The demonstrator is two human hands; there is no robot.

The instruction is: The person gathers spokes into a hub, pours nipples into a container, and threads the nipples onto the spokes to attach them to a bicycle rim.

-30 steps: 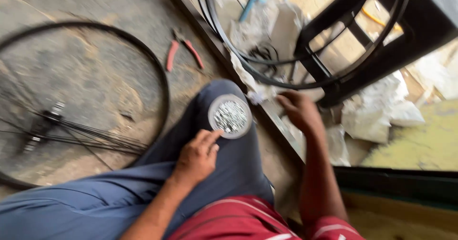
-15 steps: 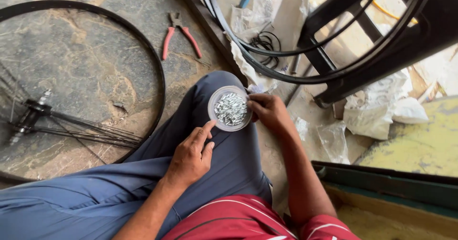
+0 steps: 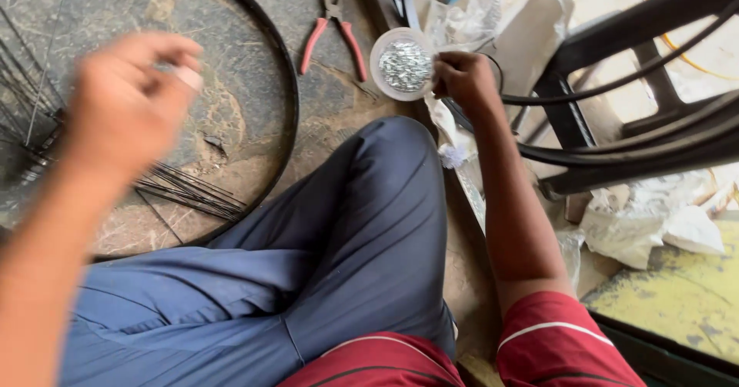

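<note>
The small round container (image 3: 403,64), white-rimmed and filled with tiny silvery metal pieces, sits at the tips of your right hand (image 3: 464,79), whose fingers (image 3: 444,70) are curled closed on its right edge and hold it up just beyond your bent knee (image 3: 392,164). Just left of those fingers, past the container, a pair of red-handled pliers (image 3: 332,35) lies on the stone floor (image 3: 254,125), handles spread, close to the container but not touching it. Behind and to the right of the same fingers are crumpled white plastic bags (image 3: 523,18) and the dark frame of a stand (image 3: 616,102) with black tyres or rims hanging across it.

Your left hand (image 3: 127,106) is raised well apart from the container, far to the left, and it is blurred; its fingers look drawn together around something small and pale, but you cannot tell what it is or how firmly they pinch it. Below those fingers a black bicycle rim (image 3: 289,102) lies flat on the floor, with a bundle of thin dark spokes (image 3: 185,191) fanned inside it.
</note>
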